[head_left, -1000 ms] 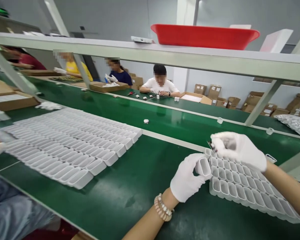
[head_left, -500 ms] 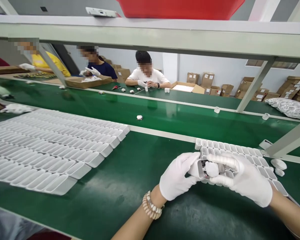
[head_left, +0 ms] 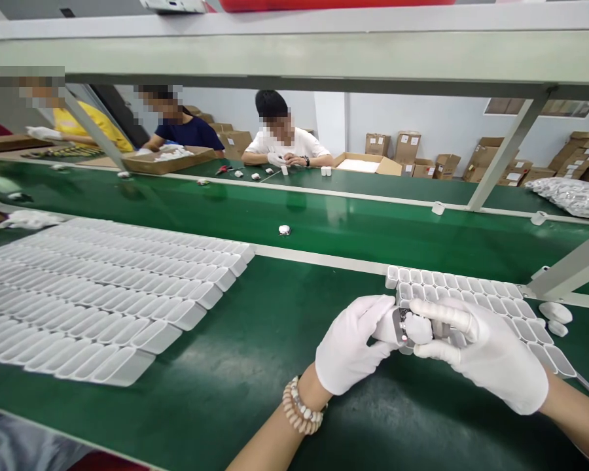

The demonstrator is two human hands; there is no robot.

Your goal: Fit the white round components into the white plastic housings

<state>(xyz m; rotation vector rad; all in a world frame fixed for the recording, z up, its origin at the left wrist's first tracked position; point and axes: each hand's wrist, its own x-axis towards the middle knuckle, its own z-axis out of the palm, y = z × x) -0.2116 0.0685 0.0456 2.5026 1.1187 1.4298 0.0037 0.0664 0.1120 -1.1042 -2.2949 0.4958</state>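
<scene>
Both my hands wear white gloves and meet over the green table. My left hand (head_left: 351, 347) is closed round a small white oval plastic shell (head_left: 389, 327). My right hand (head_left: 476, 350) pinches a small dark metal part (head_left: 401, 325) and presses it against the open end of that shell. Just behind my hands lies a block of several white shells (head_left: 471, 294) standing open side up in rows.
A large array of white shells (head_left: 103, 288) covers the table at left. A green conveyor belt (head_left: 324, 222) carries one small white piece (head_left: 285, 229). Beyond it three people sit at work among cardboard boxes (head_left: 167, 160). A grey shelf beam (head_left: 294, 62) spans overhead; loose white caps (head_left: 555, 313) lie at right.
My right hand came down from above the shell block and met my left hand, bringing the metal part to the shell's opening. The camera tilted and shifted slightly.
</scene>
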